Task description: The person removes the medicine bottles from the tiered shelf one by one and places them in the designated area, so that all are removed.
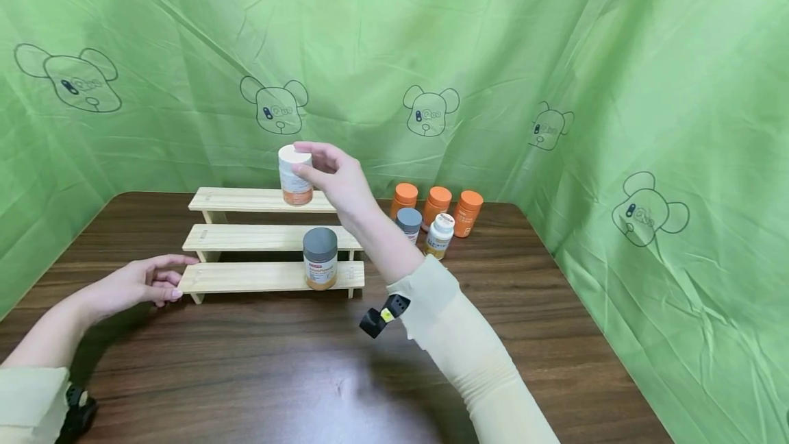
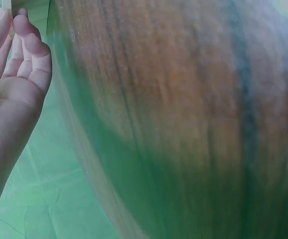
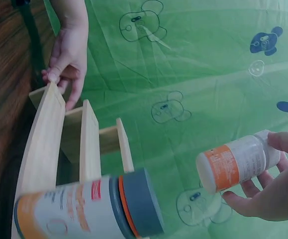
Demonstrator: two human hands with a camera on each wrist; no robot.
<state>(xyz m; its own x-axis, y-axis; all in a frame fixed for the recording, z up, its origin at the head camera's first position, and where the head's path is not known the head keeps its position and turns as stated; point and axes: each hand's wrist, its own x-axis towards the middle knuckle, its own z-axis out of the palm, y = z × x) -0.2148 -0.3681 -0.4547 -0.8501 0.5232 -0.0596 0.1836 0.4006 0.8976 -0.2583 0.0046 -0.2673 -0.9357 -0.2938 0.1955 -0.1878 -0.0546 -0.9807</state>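
A three-tier wooden rack [image 1: 246, 278] stands on the table. My right hand [image 1: 345, 180] grips a white pill bottle [image 1: 296, 181] with an orange band near its base, holding it by the upper part. In the head view this bottle appears over the top tier; the right wrist view shows a gap between the bottle [image 3: 238, 162] and the boards. My left hand [image 1: 138, 284] pinches the left end of the lowest tier between thumb and fingers. On that tier's right end sits a grey-lidded jar [image 1: 320, 262], upright, large in the right wrist view.
Right of the rack stand several containers: orange bottles [image 1: 467, 214] at the back, with a grey-lidded jar [image 1: 409, 220] and a white-capped bottle [image 1: 440, 237] before them. My right forearm partly hides this group. A green curtain [image 1: 370, 40] hangs around the wooden table [image 1: 296, 362].
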